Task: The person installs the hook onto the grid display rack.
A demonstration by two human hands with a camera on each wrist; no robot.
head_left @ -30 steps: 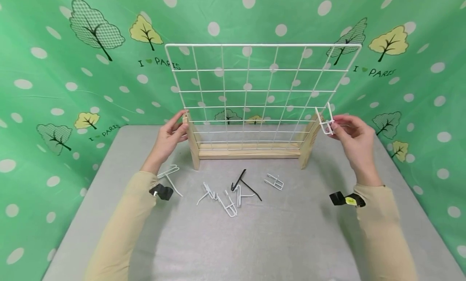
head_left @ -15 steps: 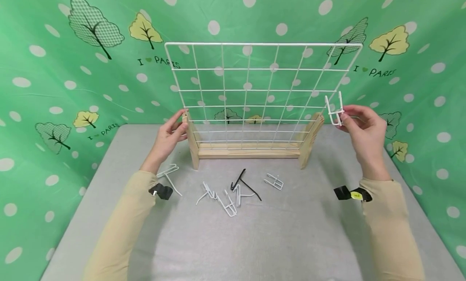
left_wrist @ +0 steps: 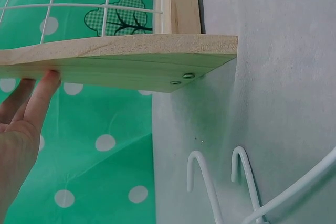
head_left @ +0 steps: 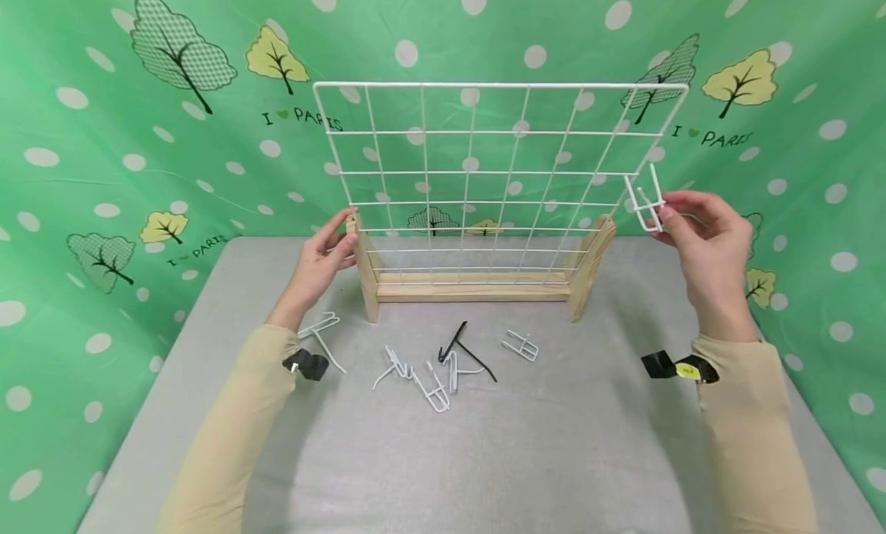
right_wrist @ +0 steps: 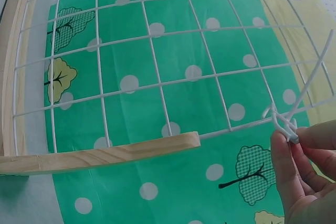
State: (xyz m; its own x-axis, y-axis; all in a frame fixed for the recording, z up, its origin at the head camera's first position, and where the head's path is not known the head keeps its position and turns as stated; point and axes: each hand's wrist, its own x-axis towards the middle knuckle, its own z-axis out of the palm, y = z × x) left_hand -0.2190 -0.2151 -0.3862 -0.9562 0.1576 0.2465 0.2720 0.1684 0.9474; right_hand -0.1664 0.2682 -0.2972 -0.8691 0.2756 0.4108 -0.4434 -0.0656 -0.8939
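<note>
White hooks [head_left: 434, 390]: lie scattered on gray tabletop [head_left: 526, 449], near black hook [head_left: 477, 360].
Left hand [head_left: 320, 261]: pinches left upright [head_left: 363, 271] of wooden stand [head_left: 477, 292] near top.
Right hand [head_left: 714, 241]: grips raised hook [head_left: 649, 206] between thumb and fingers, near right edge of white wire grid [head_left: 471, 132].
Grid: stands upright in stand.
Green curtain [head_left: 477, 30]: hangs behind.

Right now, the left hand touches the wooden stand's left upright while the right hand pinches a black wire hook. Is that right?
Not quite, the colour is wrong: the head view shows the right hand pinching a white wire hook. The left hand does touch the wooden stand's left upright.
</note>
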